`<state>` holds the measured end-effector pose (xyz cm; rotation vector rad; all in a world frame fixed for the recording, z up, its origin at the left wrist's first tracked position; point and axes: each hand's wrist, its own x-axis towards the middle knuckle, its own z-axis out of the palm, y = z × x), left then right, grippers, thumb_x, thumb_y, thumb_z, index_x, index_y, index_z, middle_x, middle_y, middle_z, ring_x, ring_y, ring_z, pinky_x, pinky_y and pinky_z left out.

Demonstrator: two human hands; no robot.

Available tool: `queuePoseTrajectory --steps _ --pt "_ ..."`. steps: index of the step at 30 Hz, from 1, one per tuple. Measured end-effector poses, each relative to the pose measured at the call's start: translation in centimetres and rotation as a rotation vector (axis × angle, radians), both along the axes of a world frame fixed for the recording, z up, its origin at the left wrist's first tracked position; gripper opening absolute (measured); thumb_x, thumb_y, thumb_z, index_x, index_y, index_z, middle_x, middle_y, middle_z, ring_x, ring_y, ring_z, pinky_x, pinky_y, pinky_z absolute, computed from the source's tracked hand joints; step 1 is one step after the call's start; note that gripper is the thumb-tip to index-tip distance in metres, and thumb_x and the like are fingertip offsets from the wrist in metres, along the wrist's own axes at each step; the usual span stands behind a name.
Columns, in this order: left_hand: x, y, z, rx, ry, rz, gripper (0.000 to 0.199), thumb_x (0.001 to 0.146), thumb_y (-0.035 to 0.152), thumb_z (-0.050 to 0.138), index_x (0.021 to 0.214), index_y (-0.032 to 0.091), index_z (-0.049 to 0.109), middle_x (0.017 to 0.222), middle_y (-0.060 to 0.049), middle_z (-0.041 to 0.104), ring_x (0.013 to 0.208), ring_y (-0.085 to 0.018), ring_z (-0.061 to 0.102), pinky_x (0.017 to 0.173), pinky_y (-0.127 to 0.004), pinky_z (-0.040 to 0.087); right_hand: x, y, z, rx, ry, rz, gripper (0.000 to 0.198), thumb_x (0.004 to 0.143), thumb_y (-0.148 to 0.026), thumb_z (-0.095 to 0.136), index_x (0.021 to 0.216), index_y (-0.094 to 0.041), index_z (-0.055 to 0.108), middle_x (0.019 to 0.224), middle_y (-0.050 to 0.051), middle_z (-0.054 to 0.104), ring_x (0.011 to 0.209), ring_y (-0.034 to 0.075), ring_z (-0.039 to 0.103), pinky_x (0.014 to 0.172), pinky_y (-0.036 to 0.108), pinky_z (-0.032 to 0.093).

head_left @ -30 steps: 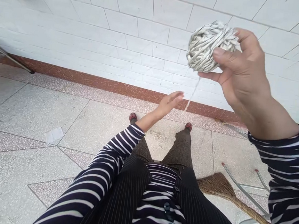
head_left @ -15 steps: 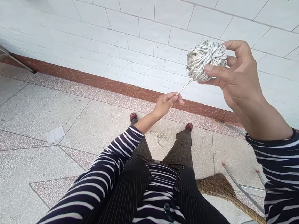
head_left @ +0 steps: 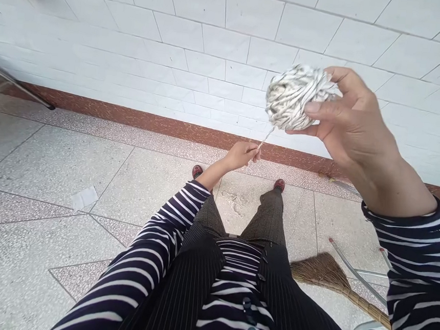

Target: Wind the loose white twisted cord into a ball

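Note:
A whitish ball of rope (head_left: 293, 97), flecked with dark strands, is held up in front of the wall by my right hand (head_left: 357, 115). The thumb lies across the near side of the ball and the fingers curl behind it, partly hidden. From the ball's lower side a short strand of rope (head_left: 267, 136) runs down to my left hand (head_left: 243, 154), which pinches it between thumb and fingers. On the floor between my feet lies a loose tangle of pale rope (head_left: 235, 201).
A straw broom (head_left: 322, 270) lies at the lower right beside metal legs with red tips (head_left: 353, 269). A white piece of paper (head_left: 85, 198) is on the floor at left. The tiled wall (head_left: 197, 70) stands ahead, and a metal leg (head_left: 19, 85) juts in from the left.
The ball of rope has turned and moved slightly down and left with my right hand. My left hand has dropped a little, still pinching the strand.

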<state>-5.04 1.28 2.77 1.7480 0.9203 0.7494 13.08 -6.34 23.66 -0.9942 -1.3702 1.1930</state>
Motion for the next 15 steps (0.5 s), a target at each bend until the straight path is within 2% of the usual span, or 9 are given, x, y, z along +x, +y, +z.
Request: queuePoseTrajectory --steps 2,4,7,9,12,15 --pt "0.1 -0.5 -1.1 -0.073 -0.041 -0.002 0.029 0.098 0.023 0.048 0.081 0.012 0.067 0.083 -0.009 0.072 0.073 -0.012 0.067 0.056 -0.019 0.052 -0.1 -0.1 0.6 0.070 0.047 -0.046 0.054 0.059 -0.023 0.092 0.099 -0.030 0.058 0.093 0.000 0.071 0.091 0.024 0.070 0.072 0.046 0.067" --pt "0.3 -1.2 -2.9 -0.138 -0.074 0.003 0.030 0.099 0.027 0.049 0.079 0.012 0.065 0.080 -0.008 0.070 0.071 -0.012 0.067 0.057 -0.020 0.055 0.1 0.1 1.3 0.146 0.082 -0.103 0.052 0.058 -0.018 0.089 0.097 -0.030 0.057 0.095 0.000 0.072 0.091 0.025 0.071 0.069 0.045 0.066" --pt "0.4 -2.6 -6.0 -0.208 -0.075 -0.049 0.029 0.098 0.029 0.051 0.078 0.012 0.064 0.079 -0.007 0.069 0.071 -0.012 0.067 0.065 -0.023 0.059 0.8 0.6 2.1 0.281 0.105 -0.159 0.045 0.062 -0.013 0.080 0.098 -0.029 0.056 0.106 0.001 0.074 0.098 0.028 0.073 0.071 0.048 0.064" --pt "0.2 -3.3 -7.8 -0.181 -0.039 -0.081 0.028 0.098 0.027 0.049 0.079 0.013 0.064 0.080 -0.005 0.069 0.073 -0.011 0.067 0.073 -0.024 0.059 1.3 0.8 2.5 0.356 0.097 -0.172 0.038 0.068 -0.013 0.074 0.099 -0.028 0.057 0.110 0.001 0.074 0.102 0.028 0.073 0.074 0.048 0.063" --pt "-0.5 -3.6 -9.8 -0.084 0.098 -0.042 0.026 0.098 0.021 0.045 0.082 0.015 0.064 0.084 -0.004 0.070 0.076 -0.010 0.067 0.077 -0.022 0.057 2.0 0.8 2.6 0.447 0.055 -0.209 0.032 0.075 -0.013 0.071 0.099 -0.030 0.059 0.111 -0.001 0.073 0.101 0.025 0.072 0.076 0.047 0.063" --pt "-1.8 -3.1 -11.3 -0.110 0.351 0.036 0.027 0.098 0.018 0.042 0.090 0.015 0.067 0.091 -0.005 0.074 0.079 -0.011 0.069 0.072 -0.020 0.056 2.4 0.3 2.9 0.475 -0.060 -0.256 0.033 0.082 -0.017 0.066 0.107 -0.036 0.058 0.123 -0.002 0.071 0.115 0.025 0.069 0.087 0.049 0.065"
